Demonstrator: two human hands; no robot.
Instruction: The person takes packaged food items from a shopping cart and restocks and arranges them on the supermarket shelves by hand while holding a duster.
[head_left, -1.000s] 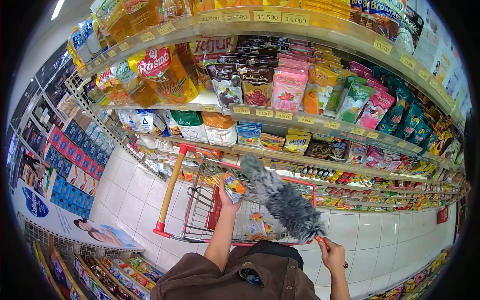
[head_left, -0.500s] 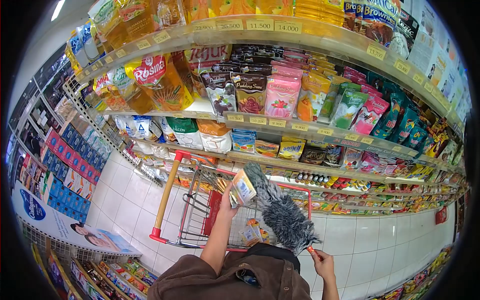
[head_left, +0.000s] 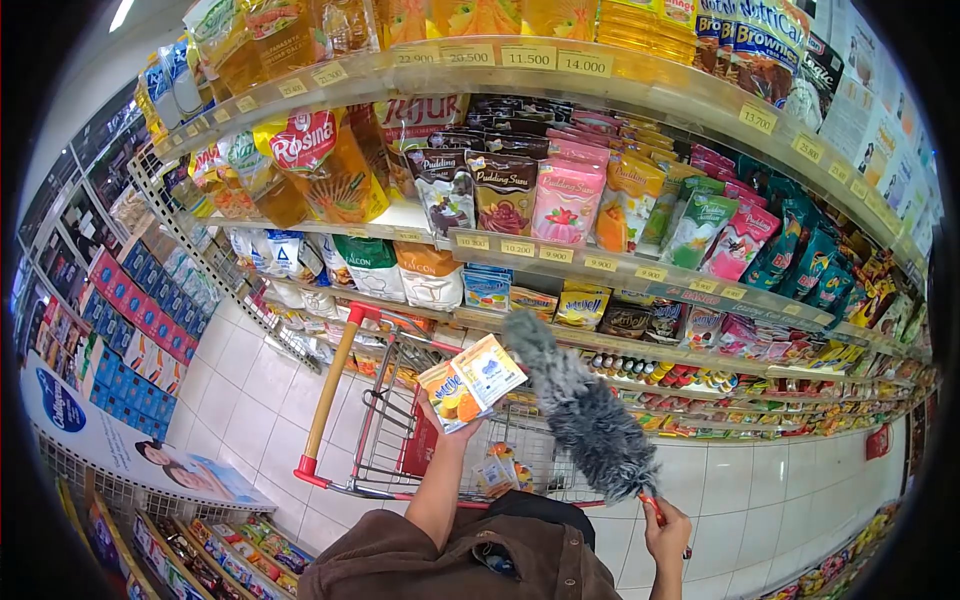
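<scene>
My left hand (head_left: pixel 452 424) grips a small stack of jelly powder packets (head_left: pixel 462 390) from below. Their printed faces are turned up, orange and white, with fruit pictured on the front one. A grey fluffy duster (head_left: pixel 592 432) slants beside the packets, its head pointing at the shelves. Around its red handle (head_left: pixel 652 508) the fingers of my right hand (head_left: pixel 668 538) are closed. Under both arms stands a shopping cart (head_left: pixel 340 390) with a tan handle bar and red corners. More small packets (head_left: pixel 502 470) lie inside it.
Shelves (head_left: pixel 480 80) with price tags curve across the front, holding oil pouches (head_left: pixel 325 165), pudding pouches (head_left: pixel 565 200), flour bags (head_left: pixel 430 272) and small jelly packets (head_left: pixel 583 302). At lower left are a display board (head_left: pixel 120 440) and a rack of snacks (head_left: pixel 200 555). White floor tiles (head_left: pixel 720 490) run right.
The packets in my left hand have turned so their printed faces show more fully. My right hand and the duster have shifted slightly right and down.
</scene>
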